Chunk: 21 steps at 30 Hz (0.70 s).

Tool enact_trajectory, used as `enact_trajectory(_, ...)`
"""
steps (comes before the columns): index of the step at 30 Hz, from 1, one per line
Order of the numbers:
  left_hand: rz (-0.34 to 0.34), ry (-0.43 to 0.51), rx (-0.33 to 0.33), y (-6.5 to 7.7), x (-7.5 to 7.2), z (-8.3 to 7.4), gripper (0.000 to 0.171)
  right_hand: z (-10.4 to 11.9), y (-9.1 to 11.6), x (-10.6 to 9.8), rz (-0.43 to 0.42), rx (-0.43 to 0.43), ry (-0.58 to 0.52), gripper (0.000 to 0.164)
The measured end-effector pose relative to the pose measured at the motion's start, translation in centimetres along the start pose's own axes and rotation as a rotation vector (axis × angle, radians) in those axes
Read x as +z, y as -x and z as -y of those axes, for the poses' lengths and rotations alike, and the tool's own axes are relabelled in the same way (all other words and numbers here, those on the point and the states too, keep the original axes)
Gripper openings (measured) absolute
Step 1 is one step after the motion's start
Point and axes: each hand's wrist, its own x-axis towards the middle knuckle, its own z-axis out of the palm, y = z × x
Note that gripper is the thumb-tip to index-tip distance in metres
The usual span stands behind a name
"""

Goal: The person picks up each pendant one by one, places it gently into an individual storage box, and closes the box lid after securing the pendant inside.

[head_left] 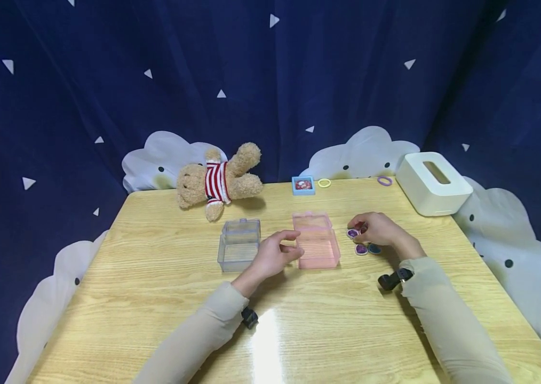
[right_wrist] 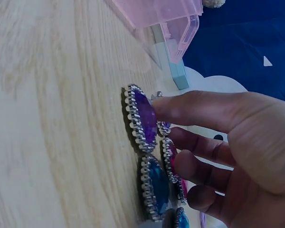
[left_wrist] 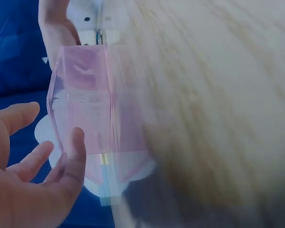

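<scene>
Gems [head_left: 361, 249], right of pink box [head_left: 318, 262]: likely light, stiff, best pinched by rims [right_wrist: 135, 119]; left hand [head_left: 271, 255] has fingers apart, right hand [head_left: 380, 228] hold unclear.

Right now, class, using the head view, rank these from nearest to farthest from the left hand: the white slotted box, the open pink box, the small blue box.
From the left hand:
1. Open pink box, beside the fingertips, to the right.
2. Small blue box, beyond the pink one, near the table's back edge.
3. White slotted box, at the far right.
</scene>
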Motion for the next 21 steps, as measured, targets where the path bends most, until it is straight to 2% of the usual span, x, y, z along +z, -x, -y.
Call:
enact_trajectory(7,-0.003,-0.099,0.004,-0.14,0.24,-0.05,0.049,-0.01,-0.42,0.11,0.009,0.015,0.023,0.031)
enact_trajectory(15,0.01,-0.09,-0.003,-0.23,0.21,-0.33,0.053,0.14,-0.35,-0.04,0.004,0.031,0.044,0.03)
enact_trajectory(21,0.002,-0.109,-0.027,-0.17,0.33,-0.42,0.059,0.45,-0.1,-0.4,-0.026,0.031,0.008,0.03)
